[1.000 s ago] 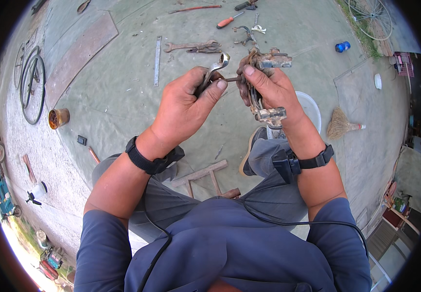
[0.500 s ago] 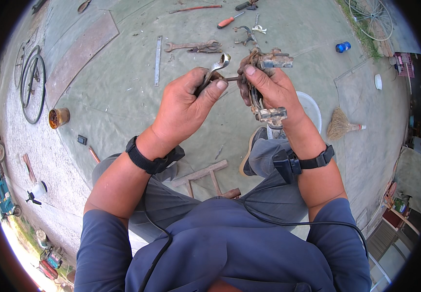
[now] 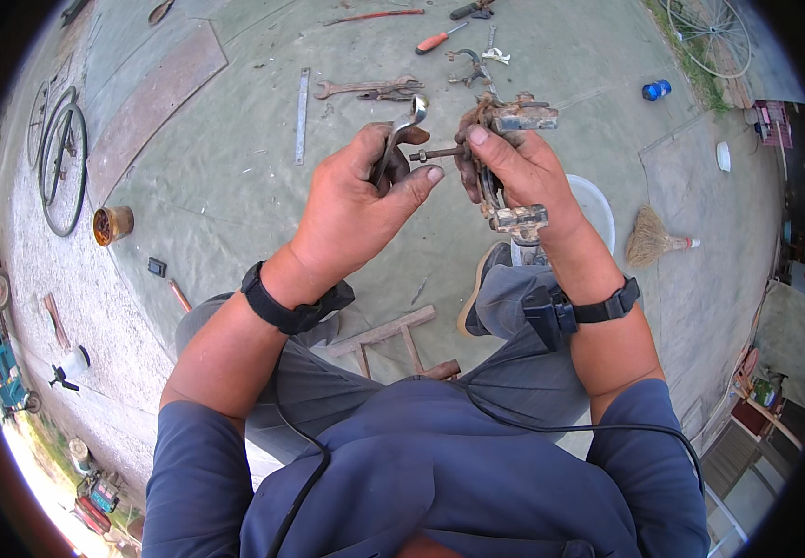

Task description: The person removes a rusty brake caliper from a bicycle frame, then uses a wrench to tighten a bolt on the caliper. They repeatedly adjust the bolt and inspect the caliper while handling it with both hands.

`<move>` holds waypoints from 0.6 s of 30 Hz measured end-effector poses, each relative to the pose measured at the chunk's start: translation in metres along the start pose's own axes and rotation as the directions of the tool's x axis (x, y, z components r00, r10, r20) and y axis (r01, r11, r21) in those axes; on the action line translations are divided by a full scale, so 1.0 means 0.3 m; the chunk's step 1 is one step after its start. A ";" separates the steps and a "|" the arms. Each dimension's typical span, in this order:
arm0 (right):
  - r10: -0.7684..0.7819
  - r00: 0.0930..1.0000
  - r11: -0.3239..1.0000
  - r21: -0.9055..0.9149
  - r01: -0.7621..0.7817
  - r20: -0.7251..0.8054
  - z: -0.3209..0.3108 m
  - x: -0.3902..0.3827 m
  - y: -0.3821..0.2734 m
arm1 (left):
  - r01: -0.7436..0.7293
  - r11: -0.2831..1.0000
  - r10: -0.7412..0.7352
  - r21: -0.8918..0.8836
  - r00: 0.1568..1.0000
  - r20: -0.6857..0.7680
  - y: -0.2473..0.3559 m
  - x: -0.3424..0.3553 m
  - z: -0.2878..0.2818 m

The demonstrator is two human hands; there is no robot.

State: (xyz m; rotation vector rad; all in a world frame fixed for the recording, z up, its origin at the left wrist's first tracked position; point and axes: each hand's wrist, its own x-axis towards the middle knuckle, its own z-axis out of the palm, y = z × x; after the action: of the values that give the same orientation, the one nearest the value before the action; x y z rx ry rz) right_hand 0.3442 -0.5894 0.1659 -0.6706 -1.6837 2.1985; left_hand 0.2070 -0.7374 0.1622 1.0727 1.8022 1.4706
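My left hand [image 3: 347, 200] holds a ring spanner [image 3: 400, 128] in its curled fingers, the shiny ring end pointing up and away. Its thumb and forefinger are spread beside the tip of a dark bolt [image 3: 442, 152] without touching it. That bolt juts left from a rusty bicycle brake caliper [image 3: 488, 189], with what looks like a nut near its end. Closed around the caliper is my right hand [image 3: 533, 172], thumb on top. One brake block [image 3: 525, 121] sits at the far end of the caliper, another [image 3: 520, 218] at the near end.
Beyond my hands lie an open-ended spanner [image 3: 365, 86], pliers [image 3: 393, 95], a steel ruler [image 3: 302, 116] and an orange-handled screwdriver [image 3: 435, 42]. A rusty tin [image 3: 112, 225] stands left; a white bucket [image 3: 593, 200] and a hand broom [image 3: 652, 240] are right. Between my legs is a wooden frame [image 3: 389, 331].
My left thumb and fingers have come off the bolt end and spread apart, baring its tip. The spanner has tilted more upright and shifted slightly left. My right hand and the caliper are nearly still.
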 end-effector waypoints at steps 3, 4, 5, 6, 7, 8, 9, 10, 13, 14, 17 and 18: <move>0.023 1.000 1.000 -0.019 -0.023 0.020 -0.005 -0.001 -0.001 | 0.027 1.000 -0.027 -0.002 0.999 0.019 0.003 0.001 -0.006; 0.033 0.999 0.999 -0.014 -0.033 0.016 -0.004 -0.003 -0.001 | 0.034 0.999 -0.034 0.000 0.999 0.030 0.003 0.003 -0.009; 0.043 0.999 0.999 -0.009 -0.042 0.012 -0.004 -0.004 -0.001 | 0.030 0.999 -0.031 0.021 0.999 0.039 0.002 0.005 -0.012; 0.050 0.999 0.999 -0.011 -0.049 0.015 -0.005 -0.004 -0.002 | 0.026 0.999 -0.028 0.041 0.998 0.048 0.002 0.008 -0.014; 0.057 0.998 0.998 -0.014 -0.057 0.019 -0.006 -0.005 -0.004 | 0.052 0.996 -0.056 0.070 0.997 0.051 0.002 0.008 -0.016; 0.065 0.998 0.998 -0.018 -0.065 0.022 -0.006 -0.005 -0.006 | 0.045 0.998 -0.047 0.032 0.998 0.049 0.003 0.004 -0.014; 0.065 0.998 0.998 -0.009 -0.065 0.024 -0.005 -0.006 -0.007 | 0.067 0.998 -0.067 0.002 0.997 0.041 0.005 -0.002 -0.010; 0.066 0.997 0.998 -0.001 -0.066 0.026 -0.005 -0.007 -0.008 | 0.053 0.998 -0.052 -0.029 0.998 0.035 0.006 -0.007 -0.007; 0.061 0.997 0.998 -0.012 -0.061 0.039 -0.001 -0.012 -0.010 | 0.034 0.999 -0.033 -0.009 0.997 0.063 0.001 -0.008 -0.012; 0.059 0.997 0.998 -0.022 -0.058 0.043 0.000 -0.014 -0.010 | 0.048 0.999 -0.049 0.020 0.996 0.080 -0.002 -0.007 -0.014; 0.063 0.998 0.997 -0.034 -0.062 0.026 0.000 -0.015 -0.010 | 0.094 0.995 -0.097 0.039 0.990 0.103 -0.009 -0.010 -0.016; 0.060 0.998 0.998 -0.034 -0.059 0.027 -0.002 -0.015 -0.010 | 0.112 0.994 -0.112 0.000 0.989 0.093 -0.009 -0.013 -0.011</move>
State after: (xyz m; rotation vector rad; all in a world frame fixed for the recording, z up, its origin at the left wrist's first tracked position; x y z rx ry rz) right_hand 0.3482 -0.5903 0.1696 -0.7107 -1.7397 2.2348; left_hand 0.2055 -0.7426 0.1600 1.0036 1.7631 1.3371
